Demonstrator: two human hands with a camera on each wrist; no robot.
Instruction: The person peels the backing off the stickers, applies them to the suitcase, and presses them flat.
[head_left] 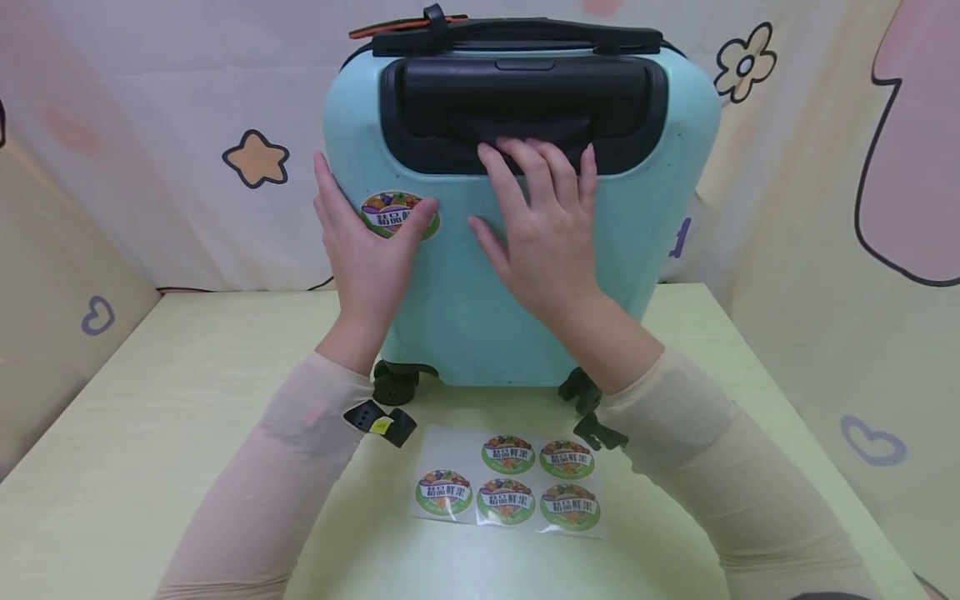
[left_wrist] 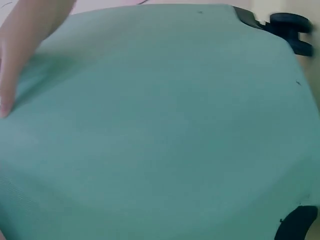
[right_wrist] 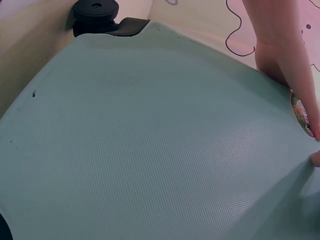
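Our left hand [head_left: 369, 262], spread wide, has its thumb on the sticker [head_left: 386, 212] at the suitcase's [head_left: 465, 317] nine o'clock; our right hand [head_left: 553, 237], fingers apart, rests near centre. We should smooth outward evenly.

Upright turquoise suitcase [head_left: 465, 312] with sticker [head_left: 384, 217]

Pale table [head_left: 112, 442]; cartoon-printed backdrop [head_left: 187, 192]
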